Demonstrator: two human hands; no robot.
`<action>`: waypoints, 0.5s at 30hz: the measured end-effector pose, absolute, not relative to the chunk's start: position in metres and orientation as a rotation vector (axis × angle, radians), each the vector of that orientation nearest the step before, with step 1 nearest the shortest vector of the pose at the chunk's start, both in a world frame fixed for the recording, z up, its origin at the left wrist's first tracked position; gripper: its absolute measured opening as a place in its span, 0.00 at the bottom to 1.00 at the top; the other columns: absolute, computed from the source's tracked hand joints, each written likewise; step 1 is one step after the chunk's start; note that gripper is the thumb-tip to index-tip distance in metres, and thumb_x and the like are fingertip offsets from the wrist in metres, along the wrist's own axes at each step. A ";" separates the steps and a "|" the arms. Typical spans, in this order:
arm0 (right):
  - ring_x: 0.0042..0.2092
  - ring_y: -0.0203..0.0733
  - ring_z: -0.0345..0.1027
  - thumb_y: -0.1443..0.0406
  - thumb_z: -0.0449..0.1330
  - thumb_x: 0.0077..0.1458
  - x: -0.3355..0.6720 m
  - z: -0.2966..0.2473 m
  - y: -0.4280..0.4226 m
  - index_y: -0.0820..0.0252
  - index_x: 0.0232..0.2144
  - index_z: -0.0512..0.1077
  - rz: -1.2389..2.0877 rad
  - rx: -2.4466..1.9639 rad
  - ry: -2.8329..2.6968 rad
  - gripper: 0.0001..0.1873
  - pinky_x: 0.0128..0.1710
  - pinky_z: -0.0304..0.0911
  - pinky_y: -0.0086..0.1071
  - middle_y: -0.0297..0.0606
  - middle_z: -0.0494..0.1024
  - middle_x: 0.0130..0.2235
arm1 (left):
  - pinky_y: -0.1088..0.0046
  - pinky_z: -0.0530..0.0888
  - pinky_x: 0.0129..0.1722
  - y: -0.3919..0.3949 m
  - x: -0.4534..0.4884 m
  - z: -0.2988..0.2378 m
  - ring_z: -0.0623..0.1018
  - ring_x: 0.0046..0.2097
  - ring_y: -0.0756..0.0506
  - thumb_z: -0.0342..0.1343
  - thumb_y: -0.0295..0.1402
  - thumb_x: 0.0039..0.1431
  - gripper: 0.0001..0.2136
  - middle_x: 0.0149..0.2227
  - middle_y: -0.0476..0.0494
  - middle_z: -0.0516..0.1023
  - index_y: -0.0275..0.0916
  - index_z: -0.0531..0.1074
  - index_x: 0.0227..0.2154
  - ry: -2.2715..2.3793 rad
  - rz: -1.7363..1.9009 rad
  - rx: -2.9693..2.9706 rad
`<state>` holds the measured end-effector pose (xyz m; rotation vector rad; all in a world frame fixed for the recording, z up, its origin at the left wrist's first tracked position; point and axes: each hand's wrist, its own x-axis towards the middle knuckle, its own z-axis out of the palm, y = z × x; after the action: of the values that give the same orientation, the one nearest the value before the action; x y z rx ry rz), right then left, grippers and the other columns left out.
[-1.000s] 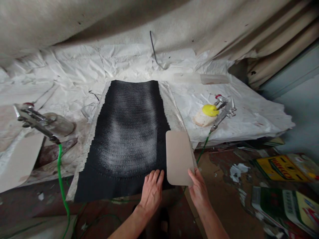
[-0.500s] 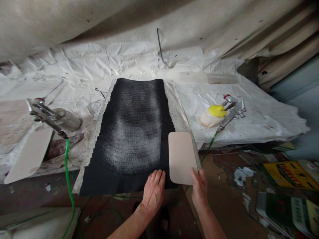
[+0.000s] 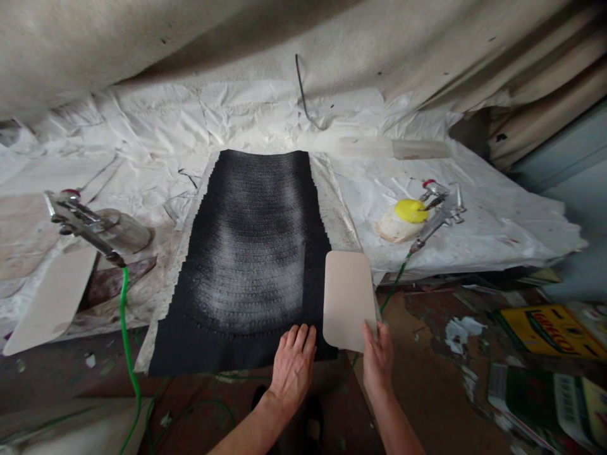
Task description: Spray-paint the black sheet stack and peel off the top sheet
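A black sheet [image 3: 246,253] with rows of ridges and a pale dusting across its middle lies on a speckled, light grey backing. My left hand [image 3: 294,359] rests on the sheet near its front edge, fingers stretched forward and close together; its thumb is hidden. Between the thumb and fingers of my right hand [image 3: 378,355] is the lower right corner of a flat beige panel [image 3: 348,300] with rounded corners. This panel overlaps the right margin of the black sheet; I cannot tell whether it touches it.
At left stands a spray gun [image 3: 85,218] with a jar and a green hose [image 3: 126,328]; another spray gun [image 3: 439,212] with a yellow-lidded cup is at right. A second beige panel [image 3: 47,303] lies far left. Cartons [image 3: 552,332] and scraps litter the floor at right.
The beige panel has shifted slightly right relative to the black sheet, still in my right hand. My left hand stays on the sheet. The view has shifted a little.
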<state>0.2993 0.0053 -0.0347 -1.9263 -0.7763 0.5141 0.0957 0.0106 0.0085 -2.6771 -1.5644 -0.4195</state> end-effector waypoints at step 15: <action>0.46 0.55 0.64 0.46 0.60 0.44 0.303 -0.029 0.014 0.62 0.50 0.64 0.427 -1.953 -0.750 0.35 0.48 0.59 0.44 0.47 0.69 0.43 | 0.58 0.69 0.51 0.008 0.096 0.010 0.67 0.55 0.39 0.49 0.28 0.64 0.22 0.56 0.42 0.68 0.49 0.63 0.60 -1.607 -0.456 -2.726</action>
<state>0.3030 0.0139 -0.0286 -1.9528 -0.7501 0.4268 0.0965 0.0084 0.0104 -2.7259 -1.6072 -0.4563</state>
